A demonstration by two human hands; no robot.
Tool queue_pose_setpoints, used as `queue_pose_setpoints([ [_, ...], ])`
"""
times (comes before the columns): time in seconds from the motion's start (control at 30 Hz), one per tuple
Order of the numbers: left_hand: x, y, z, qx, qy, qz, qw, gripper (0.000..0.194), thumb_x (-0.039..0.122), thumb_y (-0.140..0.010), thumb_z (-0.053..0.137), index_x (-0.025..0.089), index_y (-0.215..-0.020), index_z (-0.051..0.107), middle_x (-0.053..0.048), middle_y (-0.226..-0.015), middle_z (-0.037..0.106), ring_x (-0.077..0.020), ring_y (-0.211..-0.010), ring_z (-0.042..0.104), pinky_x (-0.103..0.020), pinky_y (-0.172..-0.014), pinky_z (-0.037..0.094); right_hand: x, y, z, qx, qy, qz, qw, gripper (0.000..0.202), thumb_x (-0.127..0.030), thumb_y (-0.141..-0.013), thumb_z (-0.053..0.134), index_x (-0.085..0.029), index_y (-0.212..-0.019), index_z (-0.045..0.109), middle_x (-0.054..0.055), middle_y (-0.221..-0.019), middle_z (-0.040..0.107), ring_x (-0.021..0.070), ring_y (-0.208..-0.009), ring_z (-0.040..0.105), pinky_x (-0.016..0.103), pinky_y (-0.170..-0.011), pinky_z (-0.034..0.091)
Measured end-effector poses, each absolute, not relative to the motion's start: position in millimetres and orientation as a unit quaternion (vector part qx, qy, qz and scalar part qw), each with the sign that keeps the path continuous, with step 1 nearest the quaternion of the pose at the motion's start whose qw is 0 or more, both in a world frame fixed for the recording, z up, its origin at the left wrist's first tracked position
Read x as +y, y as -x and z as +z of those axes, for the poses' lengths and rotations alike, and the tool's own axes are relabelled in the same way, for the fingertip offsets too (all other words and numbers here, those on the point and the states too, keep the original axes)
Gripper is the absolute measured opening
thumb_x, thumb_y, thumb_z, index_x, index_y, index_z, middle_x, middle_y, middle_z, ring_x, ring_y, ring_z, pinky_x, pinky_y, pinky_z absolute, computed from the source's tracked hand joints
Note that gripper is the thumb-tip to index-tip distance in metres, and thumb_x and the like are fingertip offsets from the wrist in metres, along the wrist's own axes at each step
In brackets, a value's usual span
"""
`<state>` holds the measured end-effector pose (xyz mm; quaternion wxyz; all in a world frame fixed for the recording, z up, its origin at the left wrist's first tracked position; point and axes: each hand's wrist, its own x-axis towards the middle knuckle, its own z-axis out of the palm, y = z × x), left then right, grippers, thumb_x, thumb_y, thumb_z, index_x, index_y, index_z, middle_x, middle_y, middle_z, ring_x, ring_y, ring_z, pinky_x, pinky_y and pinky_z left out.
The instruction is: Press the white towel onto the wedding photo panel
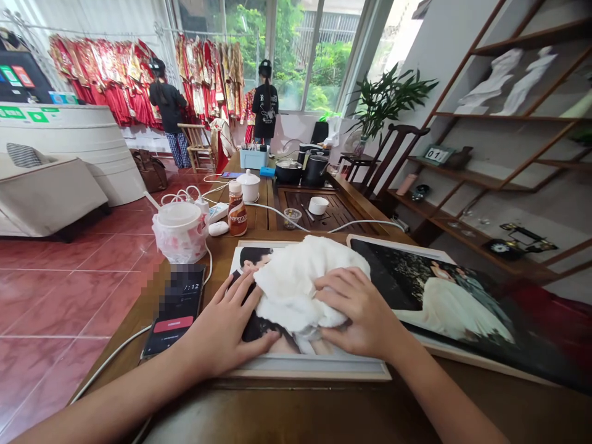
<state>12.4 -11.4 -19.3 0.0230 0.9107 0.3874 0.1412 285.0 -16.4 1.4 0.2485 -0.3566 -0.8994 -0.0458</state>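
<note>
A white cloth (300, 277) lies bunched on a framed photo (272, 348) and covers much of the picture. My right hand (354, 308) grips the cloth with bent fingers, pressing it onto the photo. On the photo's left side my left hand (238, 324) rests flat with its fingers spread, close to the cloth's edge. Beside it, to the right, lies a second framed photo (444, 308) showing a wide white dress. Left of my left hand is a phone (173, 314) with a lit screen and a white cable.
Behind the photos stand a plastic-wrapped white tub (180, 231), a coffee bottle (237, 209), a lidded white cup (248, 186) and a tea tray (296, 216). A shelf (499, 117) rises at the right. Two people (169, 111) stand by racks of red garments (106, 80).
</note>
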Motion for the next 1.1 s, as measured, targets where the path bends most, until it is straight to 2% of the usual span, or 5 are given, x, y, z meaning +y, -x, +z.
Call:
queue_pose_setpoints([
  [0.23, -7.1, -8.9, -26.4, 0.364, -0.924, 0.111, 0.027, 0.085, 0.049, -0.083, 0.064, 0.018, -0.154, 0.028, -0.011, -0.159, 0.025, -0.0351, -0.146, 0.015, -0.053, -0.118, 0.018, -26.4, -272.8, -4.8, -0.923, 0.286, 0.001, 0.259, 0.028, -0.028, -0.070, 0.068, -0.021, -0.094, 0.058, 0.005, -0.104, 0.066, 0.0238, -0.093, 0.055, 0.041, -0.084, 0.035],
  [0.5, -10.9, -11.7, -20.7, 0.387, -0.911, 0.142, 0.018, 0.075, 0.054, -0.093, 0.051, 0.016, -0.153, 0.028, -0.012, -0.159, 0.024, -0.0334, -0.145, 0.019, -0.050, -0.118, 0.020, -16.5, -283.0, -1.0, -0.907, 0.336, -0.058, 0.249, 0.024, -0.026, -0.070, 0.068, -0.019, -0.092, 0.059, 0.007, -0.103, 0.066, 0.0266, -0.095, 0.055, 0.043, -0.085, 0.035],
  [0.7, -7.9, -6.7, -27.3, 0.363, -0.922, 0.131, 0.015, 0.085, 0.051, -0.082, 0.064, 0.018, -0.153, 0.029, -0.010, -0.159, 0.026, -0.0341, -0.146, 0.016, -0.051, -0.118, 0.019, -23.6, -276.0, -1.1, -0.918, 0.307, -0.007, 0.250, 0.026, -0.025, -0.069, 0.066, -0.020, -0.094, 0.058, 0.005, -0.103, 0.066, 0.0242, -0.093, 0.055, 0.041, -0.084, 0.035],
  [0.9, -11.1, -11.0, -21.2, 0.387, -0.910, 0.146, 0.018, 0.073, 0.054, -0.093, 0.051, 0.018, -0.153, 0.029, -0.010, -0.159, 0.023, -0.0330, -0.146, 0.017, -0.049, -0.118, 0.020, -16.3, -285.8, 4.0, -0.904, 0.353, -0.056, 0.236, 0.023, -0.026, -0.072, 0.067, -0.020, -0.093, 0.059, 0.008, -0.105, 0.066, 0.0266, -0.097, 0.055, 0.043, -0.086, 0.035],
  [1.1, -7.0, -6.8, -26.3, 0.365, -0.924, 0.114, 0.023, 0.084, 0.049, -0.082, 0.064, 0.019, -0.152, 0.030, -0.010, -0.158, 0.027, -0.0343, -0.146, 0.016, -0.052, -0.118, 0.018, -25.7, -271.6, -3.5, -0.923, 0.298, -0.010, 0.243, 0.028, -0.027, -0.069, 0.066, -0.020, -0.095, 0.058, 0.006, -0.105, 0.066, 0.0246, -0.093, 0.054, 0.042, -0.085, 0.035],
])
